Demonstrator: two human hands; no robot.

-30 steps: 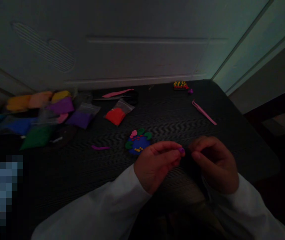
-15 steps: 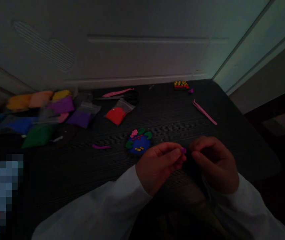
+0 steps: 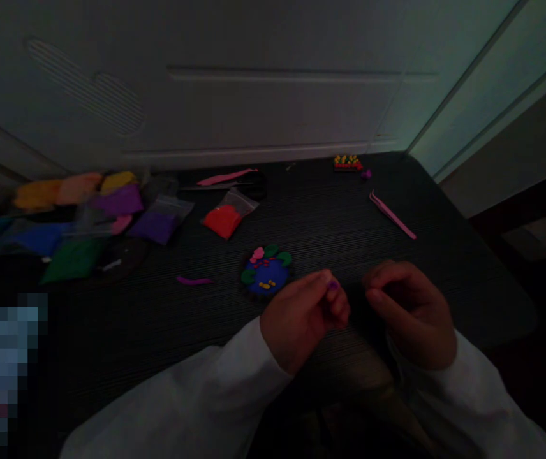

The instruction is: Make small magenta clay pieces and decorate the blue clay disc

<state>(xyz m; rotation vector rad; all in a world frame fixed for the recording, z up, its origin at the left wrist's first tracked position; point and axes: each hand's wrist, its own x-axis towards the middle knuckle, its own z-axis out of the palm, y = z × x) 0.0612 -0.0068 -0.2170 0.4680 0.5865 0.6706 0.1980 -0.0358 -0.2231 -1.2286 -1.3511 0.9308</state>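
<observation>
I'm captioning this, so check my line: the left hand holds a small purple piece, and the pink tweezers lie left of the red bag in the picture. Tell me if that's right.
Not quite: the head view shows the pink tweezers lying right of the red bag. The left hand does hold a small purple piece.

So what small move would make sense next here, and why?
Perhaps bring the right hand across to steady the small purple piece. The left hand holds that piece alone, and the right hand is close by but apart from it. Whether the right hand holds anything is unclear.
</observation>
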